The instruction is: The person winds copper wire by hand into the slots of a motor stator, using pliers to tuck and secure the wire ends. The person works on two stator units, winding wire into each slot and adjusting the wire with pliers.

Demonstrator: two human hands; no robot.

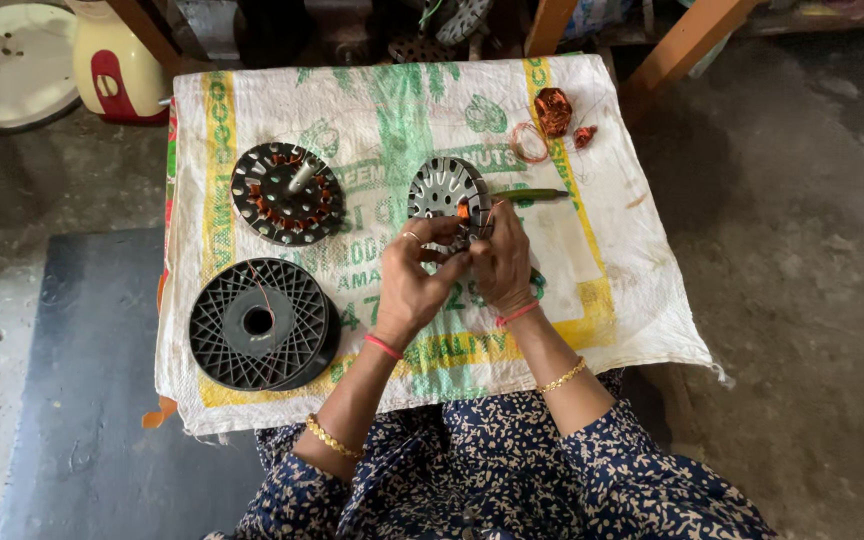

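Copper wire, thin and bright, shows as a small orange patch at the near edge of the slotted metal stator (447, 190), right where both hands meet. The left hand (414, 285) has its grip pressed together, thumb and forefinger pinching at that patch; whether it holds the wire itself or the stator's rim cannot be made out. The right hand (500, 262) is curled against the stator's near right edge, fingers closed on it, which appears to steady the piece and tilt it towards the person while the other hand works — a judgement from the posture only. The stator stands raised off the table at the centre, just beyond both hands. A green stick-like tool (530, 194) lies just right of it, within easy reach of the right hand. To the left lies a dark stator (287, 193), flat, already carrying copper coils around a pale central shaft. Nearer the person on the left sits a black plastic spool (262, 322), a strand of wire trailing from it — placed, it seems, to feed freely. At the far right corner rest loose copper coils (550, 115). All lie on a printed woven sack (612, 300) covering the table.
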